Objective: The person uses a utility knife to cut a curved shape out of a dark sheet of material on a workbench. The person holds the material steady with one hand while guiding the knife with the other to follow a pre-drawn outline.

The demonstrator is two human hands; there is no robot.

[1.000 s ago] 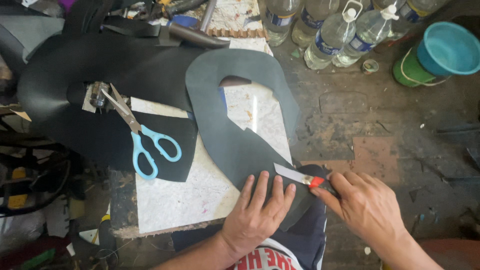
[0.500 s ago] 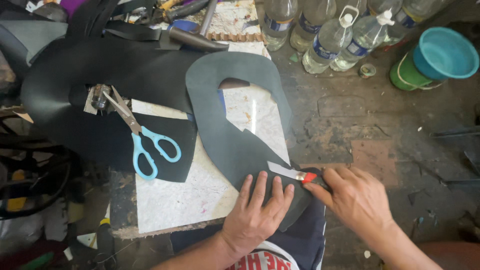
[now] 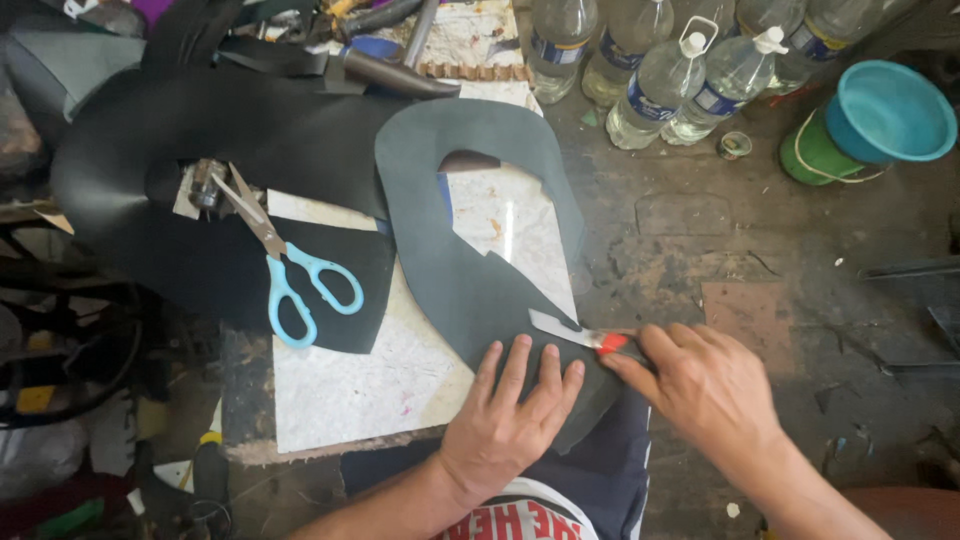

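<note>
My left hand [image 3: 510, 415] lies flat, fingers spread, on the near end of a dark grey curved leather piece [image 3: 470, 270] that rests on a pale marble slab [image 3: 350, 390]. Just to its right, my right hand [image 3: 705, 385] grips a utility knife [image 3: 575, 333] with a red handle. The steel blade points left and lies on the leather just beyond my left fingertips.
Scissors [image 3: 285, 270] with light blue handles lie on black sheet material [image 3: 230, 170] at the left. Several plastic water bottles [image 3: 650, 70] stand at the back, with a teal bowl [image 3: 890, 110] on a green container at the far right. Dirty floor surrounds the slab.
The knife and my right hand have shifted slightly along the leather's edge. My left hand stays pressed on the leather.
</note>
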